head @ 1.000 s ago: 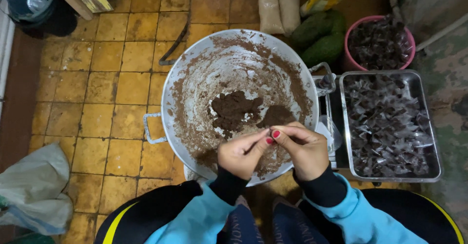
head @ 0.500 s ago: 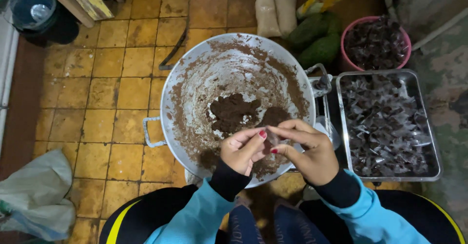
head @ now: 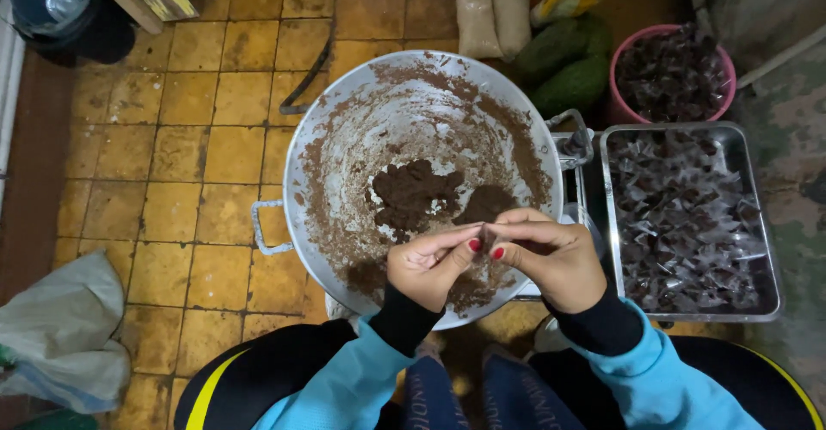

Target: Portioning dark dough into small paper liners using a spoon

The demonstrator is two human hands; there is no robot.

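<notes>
Both hands meet over the near rim of the pan (head: 344,103), pinching one small piece (head: 484,234) between them — dark, mostly hidden by the fingertips, too small to tell more. Left hand (head: 428,267) has thumb and forefinger closed on it, the red-painted thumbnail turned up; right hand (head: 551,258) curls its fingers over from the other side, its thumb touching the left one. Wrists come up from black cuffs and light-blue sleeves. Behind the piece, a lump of brown paste (head: 417,193) lies in the middle of the pan, smears up the walls. Just right of the pan stands a steel tray (head: 766,224) of clear-wrapped dark pieces — beyond it a pink tub (head: 615,77) of the same. Yellow tiled floor (head: 189,138) lies underneath.
</notes>
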